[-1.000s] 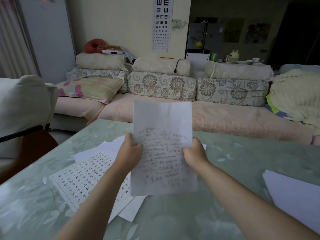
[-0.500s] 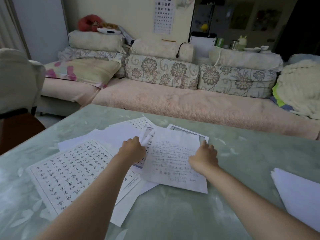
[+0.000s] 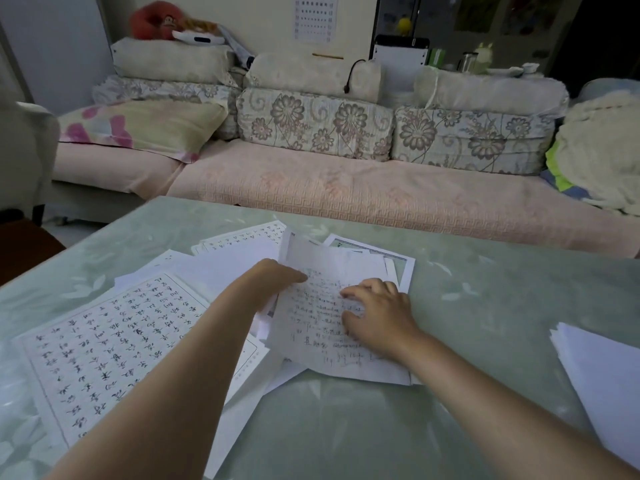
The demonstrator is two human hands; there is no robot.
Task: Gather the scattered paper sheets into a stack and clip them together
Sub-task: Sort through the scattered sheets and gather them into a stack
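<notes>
A handwritten sheet (image 3: pixel 322 344) lies on top of several scattered paper sheets on the green table (image 3: pixel 485 289). Its far left corner curls up off the pile. My left hand (image 3: pixel 273 282) grips the sheet's left edge, thumb on top and fingers hidden beneath it. My right hand (image 3: pixel 377 313) rests on the sheet's right half with spread fingers pressing down. A large calligraphy grid sheet (image 3: pixel 104 348) lies to the left, partly under my left forearm. A printed sheet with a picture (image 3: pixel 401 265) pokes out behind. No clip shows.
A separate stack of blank white sheets (image 3: pixel 609 379) lies at the table's right edge. A pink sofa (image 3: pixel 346 188) with floral cushions runs behind the table's far edge. A chair (image 3: pixel 24 150) stands at the left.
The handwritten sheet, held up in both hands a second ago, has come down onto the pile. My right hand let go of its edge and now lies on top of it.
</notes>
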